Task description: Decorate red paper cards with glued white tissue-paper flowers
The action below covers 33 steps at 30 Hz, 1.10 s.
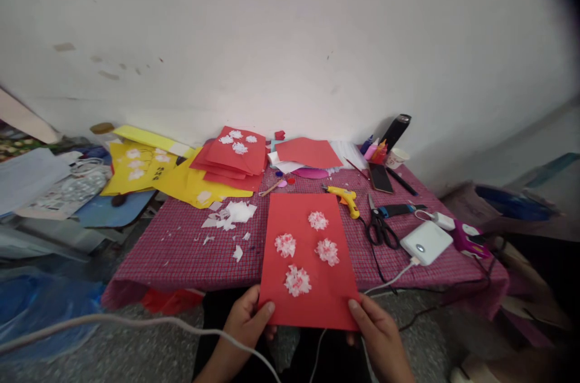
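Note:
A sheet of red paper lies between my two hands, its lower part reaching past the table's front edge. Several white paper flowers with pink-red tinges sit on its face. My left hand pinches the lower left corner, thumb on top and fingers underneath. The lower right corner is gripped by my right hand in the same way. Torn white paper scraps lie on the cloth left of the sheet. To its right rests a yellow glue gun, with black scissors beyond it.
A checked cloth covers the table. Stacked red sheets and yellow sheets stand at the back left. On the right are a white power bank, a phone, a paper cup and cables. A pale cable crosses near my left arm.

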Tool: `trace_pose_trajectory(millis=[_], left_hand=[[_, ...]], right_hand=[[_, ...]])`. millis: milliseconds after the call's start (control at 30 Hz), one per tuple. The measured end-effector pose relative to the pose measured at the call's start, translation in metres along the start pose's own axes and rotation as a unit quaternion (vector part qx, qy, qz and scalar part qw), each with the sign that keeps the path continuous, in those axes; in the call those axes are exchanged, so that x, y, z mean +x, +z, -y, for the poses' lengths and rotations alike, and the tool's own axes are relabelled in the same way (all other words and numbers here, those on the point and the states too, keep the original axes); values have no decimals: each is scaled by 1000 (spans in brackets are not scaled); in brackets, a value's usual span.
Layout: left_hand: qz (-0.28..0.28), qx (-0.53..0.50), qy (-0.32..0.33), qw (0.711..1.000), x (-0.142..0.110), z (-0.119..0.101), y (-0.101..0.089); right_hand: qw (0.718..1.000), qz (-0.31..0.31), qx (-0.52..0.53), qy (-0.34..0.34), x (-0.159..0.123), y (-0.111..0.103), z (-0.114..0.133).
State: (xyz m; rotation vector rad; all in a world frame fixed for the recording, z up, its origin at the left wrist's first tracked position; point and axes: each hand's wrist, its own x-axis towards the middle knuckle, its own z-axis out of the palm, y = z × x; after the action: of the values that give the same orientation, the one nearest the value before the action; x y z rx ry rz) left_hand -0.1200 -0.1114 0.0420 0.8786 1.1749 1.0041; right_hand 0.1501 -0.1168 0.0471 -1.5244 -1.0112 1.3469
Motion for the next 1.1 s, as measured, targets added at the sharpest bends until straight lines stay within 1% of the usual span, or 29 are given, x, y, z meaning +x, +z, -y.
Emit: trace_pose_trajectory(millis=[100, 233, 367, 433, 467, 533, 600, 667, 733, 767, 833, 933, 1033, 1100], left_hand=[[9, 18, 12, 1000, 7, -12, -7], [6, 43, 28, 999, 18, -38, -21], [-15, 65, 51, 996, 36, -72, -41], [-29, 61, 65, 996, 51, -90, -53], [-37, 64, 84, 994, 60, -99, -59], [-39, 62, 102, 992, 81, -117, -73], [-56, 30, 119, 991, 106, -137, -89], [-85, 6, 132, 988, 132, -158, -107], [-102, -8, 137, 985, 159, -180, -125], [-115, -9, 136, 984, 172, -191, -135], [-133, -6, 147, 980, 196, -211, -155], [-181, 21, 162, 970, 228, -234, -182], [-210, 38, 166, 963, 252, -246, -205], [-229, 49, 168, 958, 265, -248, -216]], right_hand=[[1000, 13, -13, -22, 9, 6, 14], [997, 36, -27, -57, 30, 20, 43], [991, 84, -27, -99, 62, 43, 76], [988, 86, -29, -124, 83, 58, 93], [986, 88, -32, -141, 94, 66, 102], [982, 91, -30, -165, 119, 86, 122], [977, 99, -21, -187, 145, 109, 141], [975, 94, -6, -200, 173, 136, 160], [974, 98, 30, -201, 200, 166, 177], [975, 102, 53, -192, 213, 181, 185], [979, 98, 97, -150, 237, 211, 197], [980, 104, 106, -133, 263, 250, 210], [981, 110, 117, -106, 281, 279, 216], [984, 111, 113, -84, 290, 292, 218]])
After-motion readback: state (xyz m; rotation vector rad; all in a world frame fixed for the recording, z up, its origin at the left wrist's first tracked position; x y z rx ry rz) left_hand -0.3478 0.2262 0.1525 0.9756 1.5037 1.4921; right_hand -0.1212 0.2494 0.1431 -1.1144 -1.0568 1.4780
